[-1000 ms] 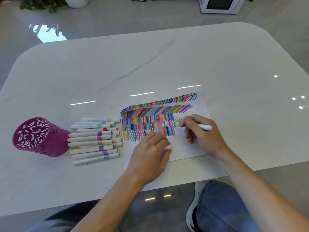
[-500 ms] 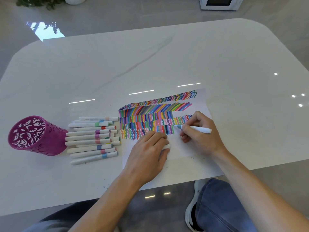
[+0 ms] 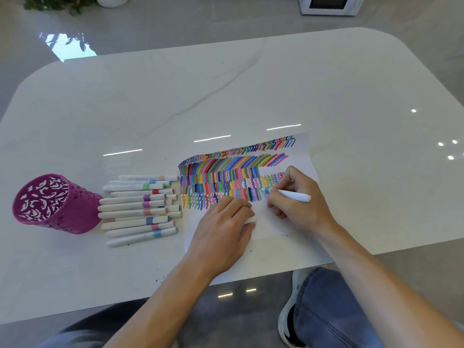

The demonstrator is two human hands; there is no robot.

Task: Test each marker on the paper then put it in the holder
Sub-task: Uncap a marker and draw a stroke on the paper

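Note:
A white sheet of paper [image 3: 298, 222] covered with rows of coloured strokes lies near the table's front edge. My right hand [image 3: 298, 204] grips a white marker [image 3: 291, 195] with its teal tip on the paper, at the right end of a row of strokes. My left hand [image 3: 223, 229] rests on the paper with its fingers curled over a small white marker cap [image 3: 251, 219]. Several capped white markers [image 3: 138, 209] lie in a stack left of the paper. A magenta cut-out holder [image 3: 57, 204] stands at the far left.
The white marble table [image 3: 251, 91] stretches far behind the paper. Its front edge runs just below my wrists, with my knees and a shoe beneath it. A white appliance [image 3: 329, 5] and a plant pot sit on the floor beyond the table.
My right hand has shifted the marker tip slightly down and left along the strokes. My left hand stays in place on the paper.

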